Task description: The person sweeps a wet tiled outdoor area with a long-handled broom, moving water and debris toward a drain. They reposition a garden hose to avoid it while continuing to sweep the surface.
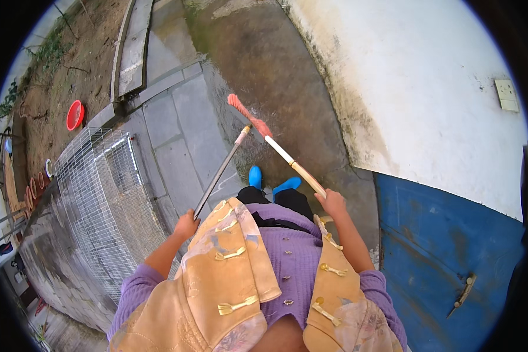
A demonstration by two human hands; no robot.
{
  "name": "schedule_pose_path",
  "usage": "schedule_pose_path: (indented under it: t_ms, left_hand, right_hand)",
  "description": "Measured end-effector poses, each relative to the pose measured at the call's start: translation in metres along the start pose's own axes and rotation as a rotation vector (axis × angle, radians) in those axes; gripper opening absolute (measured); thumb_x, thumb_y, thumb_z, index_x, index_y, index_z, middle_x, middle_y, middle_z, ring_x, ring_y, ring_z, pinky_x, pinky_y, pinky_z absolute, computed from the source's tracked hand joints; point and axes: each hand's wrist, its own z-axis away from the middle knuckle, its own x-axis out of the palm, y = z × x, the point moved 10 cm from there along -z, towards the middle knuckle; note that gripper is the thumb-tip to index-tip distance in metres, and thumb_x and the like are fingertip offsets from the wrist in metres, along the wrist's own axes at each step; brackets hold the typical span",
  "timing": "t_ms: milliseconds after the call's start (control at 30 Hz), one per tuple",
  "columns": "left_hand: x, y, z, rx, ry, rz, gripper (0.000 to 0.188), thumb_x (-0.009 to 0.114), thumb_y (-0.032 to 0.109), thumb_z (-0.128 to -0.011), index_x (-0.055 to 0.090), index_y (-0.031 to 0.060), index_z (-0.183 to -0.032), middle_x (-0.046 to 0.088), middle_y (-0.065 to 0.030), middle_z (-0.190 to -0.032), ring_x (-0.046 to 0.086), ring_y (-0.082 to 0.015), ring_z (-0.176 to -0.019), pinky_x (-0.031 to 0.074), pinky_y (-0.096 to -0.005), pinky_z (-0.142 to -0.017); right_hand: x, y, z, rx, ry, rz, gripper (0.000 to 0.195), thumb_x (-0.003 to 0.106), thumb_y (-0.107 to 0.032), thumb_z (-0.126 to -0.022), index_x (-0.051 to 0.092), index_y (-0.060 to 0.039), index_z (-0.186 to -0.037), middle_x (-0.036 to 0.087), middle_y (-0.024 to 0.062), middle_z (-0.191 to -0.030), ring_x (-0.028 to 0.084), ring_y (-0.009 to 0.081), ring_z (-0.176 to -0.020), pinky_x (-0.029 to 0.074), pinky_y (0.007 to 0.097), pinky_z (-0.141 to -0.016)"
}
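Note:
My left hand point(187, 225) grips the lower end of a grey pole point(218, 174), which slants up and away to a pale section with a brownish tip. In my right hand point(332, 203) is the bamboo-coloured end of a mop-like tool point(297, 163) with a white upper shaft. Its long, ridged pinkish-red head point(249, 115) is above wet ground beyond my feet. In the picture, the pole's tip comes close to this head; whether they touch I cannot tell. Blue boots point(255, 177) cover my feet on the wet concrete point(290, 88).
A wire mesh cage point(101, 193) stands at left beside grey paving slabs point(180, 119). Farther left, a red basin point(75, 115) sits on bare soil. At right rise a stained white wall point(413, 88) and a blue door point(444, 233) with a handle.

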Motion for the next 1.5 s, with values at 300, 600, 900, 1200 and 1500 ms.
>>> schedule_pose_path:
  t_ms: [300, 600, 900, 1200, 1500]
  left_hand:
    - [0.014, 0.017, 0.006, -0.166, 0.115, 0.342, 0.037, 0.055, 0.033, -0.09, 0.05, -0.0033, -0.088, 0.059, -0.0243, -0.071, 0.058, -0.0423, -0.069, 0.044, -0.0464, -0.061]
    - [0.096, -0.021, -0.001, -0.434, 0.126, 0.83, 0.032, 0.045, 0.034, -0.096, 0.047, 0.0051, -0.083, 0.041, 0.0012, -0.053, 0.039, -0.0065, -0.041, 0.03, -0.0251, -0.035]
    - [0.275, -0.128, -0.153, -0.581, 0.188, 0.877, 0.046, 0.041, 0.044, -0.095, 0.047, -0.0014, -0.092, 0.06, -0.0239, -0.072, 0.06, -0.0416, -0.07, 0.046, -0.047, -0.064]
    - [0.301, -0.129, -0.225, -0.679, 0.117, 0.754, 0.058, 0.038, 0.051, -0.093, 0.054, -0.0054, -0.096, 0.059, -0.0325, -0.085, 0.056, -0.0492, -0.088, 0.044, -0.0514, -0.076]
    - [0.284, -0.149, -0.167, -0.762, 0.121, 0.633, 0.055, 0.038, 0.049, -0.093, 0.053, -0.0036, -0.098, 0.06, -0.0314, -0.087, 0.056, -0.0479, -0.09, 0.044, -0.0521, -0.077]
  right_hand:
    - [0.013, -0.024, -0.024, -0.104, -0.042, 0.011, 0.046, 0.057, -0.051, -0.083, 0.056, -0.0044, -0.085, 0.062, 0.0226, -0.072, 0.06, 0.0419, -0.072, 0.046, 0.0502, -0.064]
    - [0.092, -0.055, -0.13, -0.265, -0.144, 0.064, 0.042, 0.061, -0.046, -0.082, 0.054, -0.004, -0.083, 0.06, 0.0228, -0.068, 0.059, 0.0425, -0.067, 0.046, 0.0498, -0.059]
    - [0.14, -0.102, -0.173, -0.364, -0.159, 0.099, 0.04, 0.062, -0.043, -0.082, 0.053, -0.0044, -0.08, 0.058, 0.0219, -0.063, 0.058, 0.0426, -0.063, 0.045, 0.0481, -0.055]
    - [0.186, -0.146, -0.206, -0.361, -0.213, 0.14, 0.038, 0.062, -0.04, -0.083, 0.052, -0.0038, -0.079, 0.058, 0.0215, -0.062, 0.058, 0.0422, -0.062, 0.045, 0.0476, -0.054]
    - [0.203, -0.184, -0.21, -0.358, -0.249, 0.119, 0.038, 0.062, -0.038, -0.084, 0.055, -0.0014, -0.08, 0.058, 0.0204, -0.062, 0.059, 0.0402, -0.063, 0.044, 0.0448, -0.055]
